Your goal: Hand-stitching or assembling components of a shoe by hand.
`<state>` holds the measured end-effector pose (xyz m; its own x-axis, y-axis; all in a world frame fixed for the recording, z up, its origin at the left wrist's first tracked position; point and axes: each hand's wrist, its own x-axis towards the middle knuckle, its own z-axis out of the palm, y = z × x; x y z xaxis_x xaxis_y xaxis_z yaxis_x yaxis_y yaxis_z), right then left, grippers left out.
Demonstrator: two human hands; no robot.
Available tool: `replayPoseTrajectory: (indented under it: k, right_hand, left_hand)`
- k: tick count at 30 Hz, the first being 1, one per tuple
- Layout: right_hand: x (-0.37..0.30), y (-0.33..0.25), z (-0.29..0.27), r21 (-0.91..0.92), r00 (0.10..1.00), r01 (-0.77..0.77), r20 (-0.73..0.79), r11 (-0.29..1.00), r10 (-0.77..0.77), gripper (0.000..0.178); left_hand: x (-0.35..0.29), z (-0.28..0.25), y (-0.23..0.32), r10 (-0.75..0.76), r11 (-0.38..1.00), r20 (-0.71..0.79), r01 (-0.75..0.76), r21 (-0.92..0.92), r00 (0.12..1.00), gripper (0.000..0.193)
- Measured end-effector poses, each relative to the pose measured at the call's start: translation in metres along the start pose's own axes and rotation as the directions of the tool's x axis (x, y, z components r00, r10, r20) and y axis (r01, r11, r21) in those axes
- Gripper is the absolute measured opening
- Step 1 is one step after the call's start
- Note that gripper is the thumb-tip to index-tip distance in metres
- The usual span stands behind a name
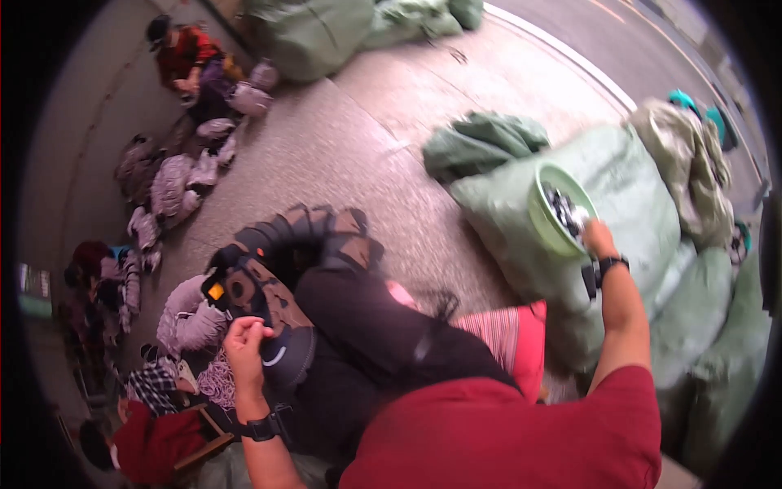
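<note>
My right hand (599, 239) reaches over the rim of a light green plastic bowl (540, 213); its fingertips are among small black and white pieces (564, 209), blurred, and I cannot tell whether they grip any. My left hand (247, 345) is closed, thumb against curled fingers, beside a cap with a dark visor (288, 356) and brown-and-black patterned crown near my left leg. Whatever is in that pinch is too small to make out. From this cap a curved row of nested brown-and-black caps (305, 224) runs along the floor past my knee. An orange tag (216, 291) shows at its side.
The bowl rests on a big stuffed green sack (627, 191), with more sacks to the right and at the back. Pale bundled stacks (173, 186) and seated people (186, 61) line the left. A red striped cushion (521, 342) lies by my right hip. Tangled cord (217, 381) sits at lower left.
</note>
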<state>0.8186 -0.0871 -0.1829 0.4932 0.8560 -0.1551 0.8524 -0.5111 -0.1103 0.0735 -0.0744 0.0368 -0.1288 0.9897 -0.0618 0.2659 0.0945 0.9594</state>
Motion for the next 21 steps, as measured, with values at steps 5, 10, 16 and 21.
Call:
replayPoseTrajectory:
  k: [5,10,16,21]
  right_hand:
    - [-0.001,0.012,0.016,-0.084,0.954,-0.004,0.297,0.996,0.029,0.036]
    - [0.011,0.014,0.037,-0.03,0.948,0.029,0.319,0.999,-0.018,0.028]
    - [0.002,-0.018,0.003,0.159,0.995,0.039,0.081,0.986,-0.053,0.031]
    - [0.016,0.0,-0.018,0.734,0.983,-0.041,-0.092,0.678,0.158,0.029]
  left_hand:
    - [-0.001,0.009,0.004,-0.009,1.0,0.001,0.009,0.008,1.0,0.006]
    - [-0.003,0.012,0.005,-0.031,0.999,-0.002,0.031,0.027,1.0,0.007]
    - [-0.008,0.005,0.003,0.018,0.999,-0.031,-0.017,0.039,0.999,0.006]
    - [0.005,0.012,0.001,0.044,0.998,-0.001,-0.044,-0.037,0.999,0.005]
